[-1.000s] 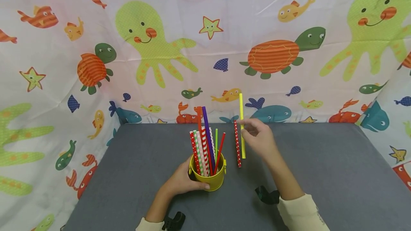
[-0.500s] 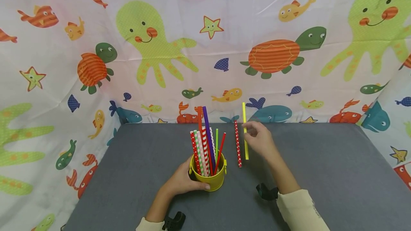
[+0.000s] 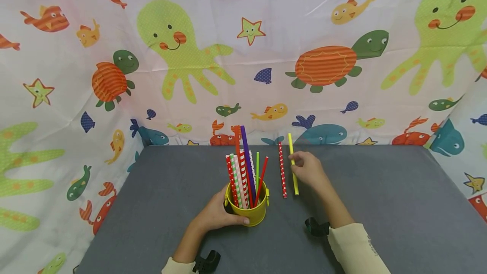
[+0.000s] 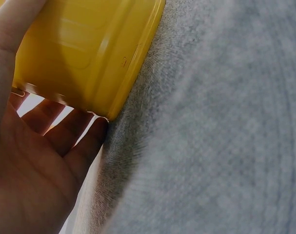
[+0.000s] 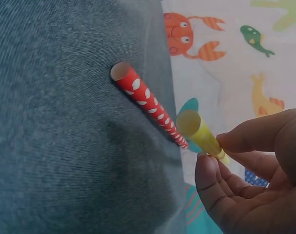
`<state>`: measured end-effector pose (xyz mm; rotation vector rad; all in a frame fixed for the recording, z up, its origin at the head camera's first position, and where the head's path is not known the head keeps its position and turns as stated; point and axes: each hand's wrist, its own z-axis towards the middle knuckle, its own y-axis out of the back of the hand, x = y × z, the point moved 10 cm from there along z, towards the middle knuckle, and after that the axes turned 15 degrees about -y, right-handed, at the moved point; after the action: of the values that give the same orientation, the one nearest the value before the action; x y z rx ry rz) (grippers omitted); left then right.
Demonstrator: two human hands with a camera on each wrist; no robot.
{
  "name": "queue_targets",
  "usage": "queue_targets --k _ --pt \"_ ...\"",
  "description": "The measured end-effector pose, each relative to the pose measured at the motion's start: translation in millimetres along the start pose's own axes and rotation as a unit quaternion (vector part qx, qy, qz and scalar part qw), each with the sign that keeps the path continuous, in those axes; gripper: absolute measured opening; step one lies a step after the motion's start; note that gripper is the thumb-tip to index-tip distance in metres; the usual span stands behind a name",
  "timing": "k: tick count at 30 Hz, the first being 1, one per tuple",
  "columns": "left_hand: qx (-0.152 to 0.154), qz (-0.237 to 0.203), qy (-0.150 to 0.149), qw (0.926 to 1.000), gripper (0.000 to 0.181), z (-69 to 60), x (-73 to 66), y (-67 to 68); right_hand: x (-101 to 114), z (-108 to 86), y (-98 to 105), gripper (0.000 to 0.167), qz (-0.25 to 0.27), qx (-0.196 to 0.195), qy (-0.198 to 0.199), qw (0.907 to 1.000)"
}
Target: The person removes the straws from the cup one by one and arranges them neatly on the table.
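Note:
A small yellow bucket stands on the grey table, full of upright paper and plastic straws in red, green, pink, purple and striped patterns. My left hand grips the bucket round its left side, thumb across the front; in the left wrist view its fingers curve behind the yellow wall. Between thumb and fingers my right hand pinches a yellow straw. Just left of it a red straw with white dots lies on the table; the right wrist view shows its hollow near end.
Behind the grey table hangs a white curtain printed with sea animals, which also runs along both sides. Dark wrist straps sit at both wrists.
The right hand has moved slightly right and down with the yellow straw, which has come lower, beside the dotted red one. The left hand and bucket stay put.

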<state>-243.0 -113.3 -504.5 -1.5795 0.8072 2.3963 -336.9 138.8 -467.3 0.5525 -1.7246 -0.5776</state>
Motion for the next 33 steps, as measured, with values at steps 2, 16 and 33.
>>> queue_targets --k 2,16,33 --pt "-0.001 0.003 -0.002 1.0000 0.097 0.1 -0.5 0.1 -2.5 1.2 -2.0 0.029 -0.009 0.003 0.000 1.0000" --pt "-0.004 0.005 -0.002 1.0000 0.096 0.8 0.4 -0.3 -17.0 9.6 -15.1 0.026 -0.058 0.008 -0.010 0.9982" --pt "-0.001 0.002 0.006 1.0000 0.099 -1.0 2.5 0.2 -17.4 11.7 -18.8 0.027 -0.083 0.002 0.003 0.9965"
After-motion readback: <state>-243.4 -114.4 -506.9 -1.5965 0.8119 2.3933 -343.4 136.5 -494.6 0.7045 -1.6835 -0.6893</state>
